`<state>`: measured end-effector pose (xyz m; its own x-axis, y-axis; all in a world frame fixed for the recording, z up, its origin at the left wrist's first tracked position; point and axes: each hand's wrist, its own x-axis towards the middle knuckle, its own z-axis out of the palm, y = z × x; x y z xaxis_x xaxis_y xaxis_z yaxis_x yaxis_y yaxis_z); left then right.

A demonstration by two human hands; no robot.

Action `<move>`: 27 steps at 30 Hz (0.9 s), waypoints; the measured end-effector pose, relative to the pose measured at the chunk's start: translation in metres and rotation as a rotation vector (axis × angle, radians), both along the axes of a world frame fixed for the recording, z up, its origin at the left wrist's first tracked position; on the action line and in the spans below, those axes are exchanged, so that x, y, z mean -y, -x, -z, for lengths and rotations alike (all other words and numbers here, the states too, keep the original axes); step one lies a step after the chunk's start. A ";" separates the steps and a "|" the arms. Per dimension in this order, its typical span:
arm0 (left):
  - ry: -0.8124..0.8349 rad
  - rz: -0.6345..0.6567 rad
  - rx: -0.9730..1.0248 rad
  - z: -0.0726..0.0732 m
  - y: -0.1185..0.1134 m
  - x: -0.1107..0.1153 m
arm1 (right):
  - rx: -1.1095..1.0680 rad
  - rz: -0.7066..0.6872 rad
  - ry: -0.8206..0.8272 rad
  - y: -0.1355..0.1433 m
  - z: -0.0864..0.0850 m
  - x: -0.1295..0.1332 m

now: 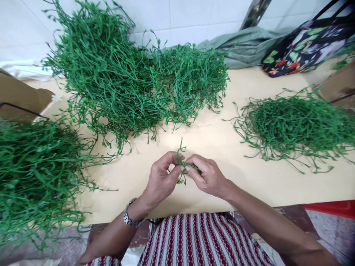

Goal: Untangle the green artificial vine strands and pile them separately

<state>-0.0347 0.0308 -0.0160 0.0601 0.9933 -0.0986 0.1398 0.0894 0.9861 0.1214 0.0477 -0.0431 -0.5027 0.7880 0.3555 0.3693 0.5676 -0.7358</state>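
Above the table's front half, my left hand (165, 174) and my right hand (206, 173) meet, thumb tips almost touching. Between their fingertips is a small green plastic-looking stem piece (181, 150). One thin curved stem of it sticks up past my left fingers, and short ends with a small leafy tip hang below. My left thumb and forefinger pinch it. More green stem shows at my right fingers, which are closed on it too. Where the pieces join is hidden by the fingertips.
Green stems lie in a tall heap (111, 74) at the back, a smaller heap (191, 77) beside it, one pile (36, 166) at left and another (294, 125) at right. Cardboard boxes (24, 94) flank the table (219, 136). A floral bag (302, 50) rests at back right.
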 end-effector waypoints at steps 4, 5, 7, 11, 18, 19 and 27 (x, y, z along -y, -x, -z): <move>0.025 0.139 0.007 0.000 0.005 -0.004 | -0.120 -0.046 0.240 0.000 0.000 -0.001; 0.019 0.165 -0.018 -0.001 0.006 -0.005 | -0.153 -0.049 0.322 0.000 0.001 -0.001; -0.033 0.175 -0.114 -0.001 0.006 -0.006 | -0.223 -0.050 0.493 0.001 0.006 -0.002; -0.168 0.131 -0.259 0.001 0.005 -0.005 | -0.379 -0.071 0.721 0.004 0.016 -0.004; -0.082 0.139 -0.162 0.008 0.006 -0.002 | -0.357 -0.157 0.743 0.003 0.018 -0.003; -0.082 0.141 -0.159 0.008 0.006 -0.002 | -0.332 -0.155 0.702 0.003 0.017 -0.004; 0.010 0.262 -0.257 0.005 0.008 -0.003 | -0.054 -0.248 0.147 -0.005 0.008 -0.015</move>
<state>-0.0429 0.0337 -0.0215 0.2840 0.9464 -0.1535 0.4022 0.0277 0.9151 0.1260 0.0628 -0.0509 -0.6698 0.6887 0.2777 0.1912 0.5212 -0.8317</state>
